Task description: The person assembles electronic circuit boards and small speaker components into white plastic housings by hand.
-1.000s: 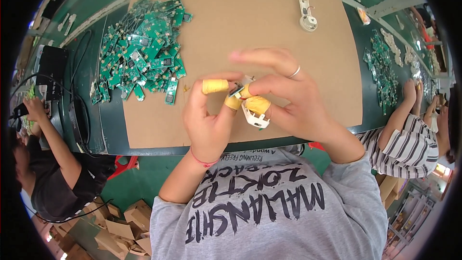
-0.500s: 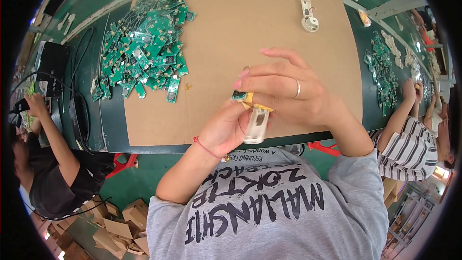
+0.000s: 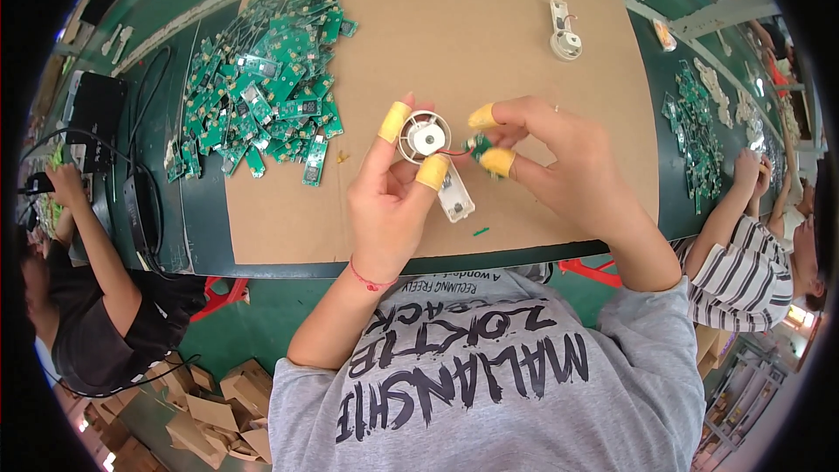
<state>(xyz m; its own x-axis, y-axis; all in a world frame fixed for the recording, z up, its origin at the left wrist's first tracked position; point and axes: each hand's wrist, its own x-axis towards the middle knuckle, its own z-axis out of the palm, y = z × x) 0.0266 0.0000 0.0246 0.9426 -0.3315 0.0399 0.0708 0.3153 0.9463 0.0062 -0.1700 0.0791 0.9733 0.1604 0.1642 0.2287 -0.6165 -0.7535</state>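
My left hand (image 3: 382, 210), with yellow tape on its thumb and a finger, is closed on a white plastic handheld-fan housing (image 3: 456, 197). The housing has a round ring at one end and a narrow handle slanting down to the right. Inside the ring sits a white motor (image 3: 429, 138). A red wire (image 3: 454, 153) runs from it to a small green circuit board (image 3: 478, 147), pinched by the taped thumb and finger of my right hand (image 3: 568, 162). Part of the board is hidden by those fingertips.
A brown cardboard sheet (image 3: 419, 35) covers the table. Green circuit boards (image 3: 271, 79) lie heaped at its left. Another fan housing (image 3: 564, 35) lies at the far right, and a green strip (image 3: 481, 232) nearby. A person sits at each side; more boards (image 3: 695, 131) lie right.
My hands have moved apart, and the fan housing has turned so its round end shows. The circuit board is now in my right fingers. A green strip now shows on the cardboard.
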